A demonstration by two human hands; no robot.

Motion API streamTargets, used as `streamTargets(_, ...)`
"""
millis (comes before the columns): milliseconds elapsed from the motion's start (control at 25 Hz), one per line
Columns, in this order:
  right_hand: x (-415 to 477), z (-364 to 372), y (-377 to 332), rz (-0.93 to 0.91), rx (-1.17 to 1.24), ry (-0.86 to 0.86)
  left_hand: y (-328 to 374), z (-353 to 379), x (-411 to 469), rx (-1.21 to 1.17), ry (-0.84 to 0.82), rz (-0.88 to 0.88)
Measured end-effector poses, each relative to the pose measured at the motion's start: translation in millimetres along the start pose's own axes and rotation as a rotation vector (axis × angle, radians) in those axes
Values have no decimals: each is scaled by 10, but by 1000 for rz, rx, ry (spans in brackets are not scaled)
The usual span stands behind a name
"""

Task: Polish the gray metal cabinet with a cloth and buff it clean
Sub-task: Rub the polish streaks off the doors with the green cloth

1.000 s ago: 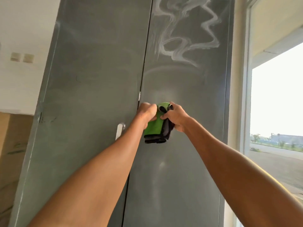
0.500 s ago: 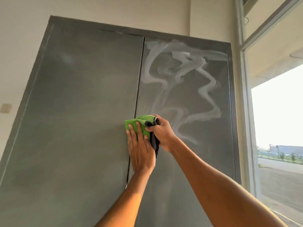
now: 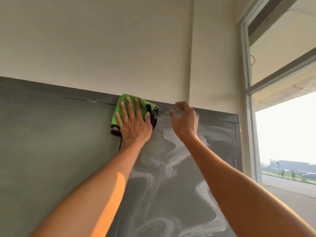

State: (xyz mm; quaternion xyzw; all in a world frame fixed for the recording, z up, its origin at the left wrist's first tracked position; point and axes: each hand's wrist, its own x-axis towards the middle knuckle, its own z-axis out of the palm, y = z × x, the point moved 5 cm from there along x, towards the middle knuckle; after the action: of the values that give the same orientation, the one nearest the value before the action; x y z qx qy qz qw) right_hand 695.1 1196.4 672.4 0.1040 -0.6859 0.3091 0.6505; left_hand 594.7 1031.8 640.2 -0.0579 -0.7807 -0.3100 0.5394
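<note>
Up to the cabinet's (image 3: 56, 134) top edge went the cloth (image 3: 119, 106); left hand (image 3: 134, 124) presses it flat, right hand (image 3: 185, 121) released, loosely spread, so buffing of the white polish swirls (image 3: 164, 168) starts there.

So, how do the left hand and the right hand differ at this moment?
The left hand lies flat with straight fingers on the green cloth; the right hand touches no cloth and its fingers are loosely curled. The left hand looks sharp, the right hand blurred. Both are raised near the top edge of the gray cabinet.
</note>
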Motion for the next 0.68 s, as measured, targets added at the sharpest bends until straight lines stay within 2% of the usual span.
streamTargets(120, 199, -266, 586, -74, -333, -63, 372, 165, -183, 115, 32, 110)
streamTargets(280, 195, -370, 1039, -245, -441, -94, 699, 461, -512, 250, 14, 504)
streamTargets(320, 212, -377, 1085, -289, -453, -104, 595, 423, -434, 243, 61, 497)
streamTargets(360, 242, -398, 1131, -312, -469, -111, 432, 363, -368, 232, 119, 416)
streamTargets(440, 338, -475, 1214, -295, -496, -115, 73, 234, -305, 194, 216, 133)
streamTargets(520, 406, -535, 1246, -304, -494, -135, 20, 256, -327, 157, 208, -44)
streamTargets(600, 464, -592, 1233, -378, -483, -137, 424, 390, -421, 159, 220, 7)
streamTargets(680, 570, -691, 1248, -429, -442, -164, 948, 546, -566, 199, 195, 244)
